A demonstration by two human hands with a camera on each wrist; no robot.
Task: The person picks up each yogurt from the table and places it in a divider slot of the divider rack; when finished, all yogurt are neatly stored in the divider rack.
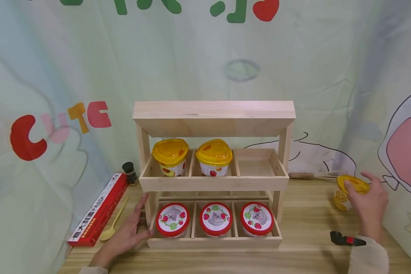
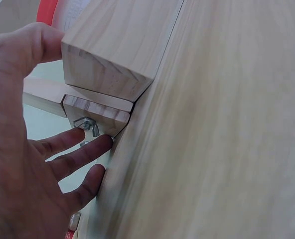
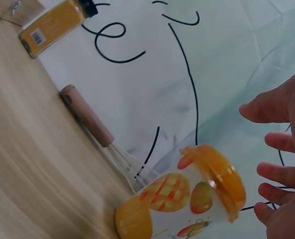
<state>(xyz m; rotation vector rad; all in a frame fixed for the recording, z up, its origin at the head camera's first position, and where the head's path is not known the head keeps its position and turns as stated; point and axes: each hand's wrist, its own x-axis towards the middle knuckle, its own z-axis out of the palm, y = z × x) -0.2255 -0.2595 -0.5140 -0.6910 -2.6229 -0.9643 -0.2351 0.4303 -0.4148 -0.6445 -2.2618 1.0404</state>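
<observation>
A two-tier wooden rack (image 1: pixel 212 184) stands in the middle of the table. My left hand (image 1: pixel 131 230) is at its lower left corner, the thumb against the front block and the other fingers spread beside a wing nut (image 2: pixel 87 124). At the far right, my right hand (image 1: pixel 371 199) hovers at a yellow-lidded cup (image 1: pixel 342 201), printed with fruit. The right wrist view shows its fingers (image 3: pixel 274 174) spread and apart from the lid. Two similar cups (image 1: pixel 171 158) sit in the upper left and middle compartments. Three red-rimmed tubs (image 1: pixel 215 219) fill the lower front compartments.
Left of the rack lie a red pasta box (image 1: pixel 99 209), a yellow spoon (image 1: pixel 111 228) and a black-capped jar (image 1: pixel 130 173). Behind the right-hand cup is a whisk (image 1: pixel 303 176). A yellow bottle (image 3: pixel 55 27) stands near the rack. A printed curtain (image 1: pixel 205 57) hangs behind.
</observation>
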